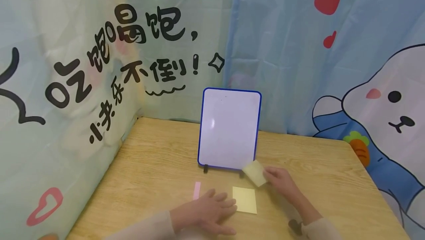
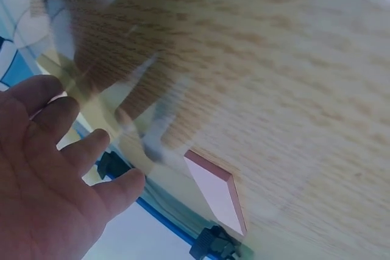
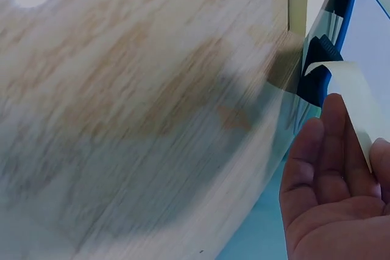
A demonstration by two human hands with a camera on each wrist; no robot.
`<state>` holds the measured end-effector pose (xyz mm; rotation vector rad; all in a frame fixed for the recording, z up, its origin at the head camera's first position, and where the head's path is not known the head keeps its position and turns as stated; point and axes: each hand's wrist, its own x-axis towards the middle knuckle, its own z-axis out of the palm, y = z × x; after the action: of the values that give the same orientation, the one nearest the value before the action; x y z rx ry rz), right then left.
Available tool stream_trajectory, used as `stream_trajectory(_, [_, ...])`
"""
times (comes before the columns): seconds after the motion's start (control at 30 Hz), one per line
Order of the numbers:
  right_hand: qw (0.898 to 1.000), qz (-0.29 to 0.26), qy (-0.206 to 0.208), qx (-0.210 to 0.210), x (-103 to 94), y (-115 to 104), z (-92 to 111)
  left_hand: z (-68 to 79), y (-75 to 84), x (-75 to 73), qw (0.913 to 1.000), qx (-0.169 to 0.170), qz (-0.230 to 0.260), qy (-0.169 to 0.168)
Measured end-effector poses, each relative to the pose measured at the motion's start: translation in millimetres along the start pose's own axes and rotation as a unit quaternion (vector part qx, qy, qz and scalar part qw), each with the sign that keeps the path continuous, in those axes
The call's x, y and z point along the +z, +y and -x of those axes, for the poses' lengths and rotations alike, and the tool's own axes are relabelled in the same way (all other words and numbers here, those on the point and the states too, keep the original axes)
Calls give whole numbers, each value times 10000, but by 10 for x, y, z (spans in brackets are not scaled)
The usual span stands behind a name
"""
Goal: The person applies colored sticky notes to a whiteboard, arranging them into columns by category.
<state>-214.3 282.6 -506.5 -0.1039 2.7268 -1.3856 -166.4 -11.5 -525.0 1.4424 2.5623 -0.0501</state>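
From where I stand, the thumb and fingers of the right hand (image 1: 282,183) pinch a pale yellow note (image 1: 255,174) by its edge, up off the table and in front of the board's lower right corner. The sheet is thin, matte paper, squarish, and the right wrist view shows its free end curling over (limp enough to flutter, I'd say). The fingers of the left hand (image 1: 214,212) are spread and hold nothing, palm down beside a yellow pad (image 1: 245,200); whether they touch the wood, I can't tell. That pad is square, with a visible thickness. Past the left fingers lies a narrow pink block (image 1: 197,191) with crisp edges. Beyond stands a glossy whiteboard (image 1: 229,129), rounded blue rim, on black clips (image 1: 206,169), all on a wood-grained surface (image 1: 159,148).

I judge the step to be bringing one loose note to the board; the next move would call for flattening that curl and pressing evenly.
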Motion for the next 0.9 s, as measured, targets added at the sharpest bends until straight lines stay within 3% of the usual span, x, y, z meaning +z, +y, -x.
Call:
stream_trajectory(0.2, [9998,2,-196,-27,-25,16,0,-23,-4,-29,9996,49,-289,29])
stream_trajectory(0.43, [9986,173,-177,-465,-119,-10,-47,-39,-2,-53,9992,66,-370,142])
stream_trajectory(0.7, [9939,697,-493,-699,-211,-152,-164,-44,-10,-50,9990,69,-397,192])
stream_trajectory(0.9, [9874,1264,-300,-908,-300,-354,-272,-74,-25,-13,9989,83,-388,257])
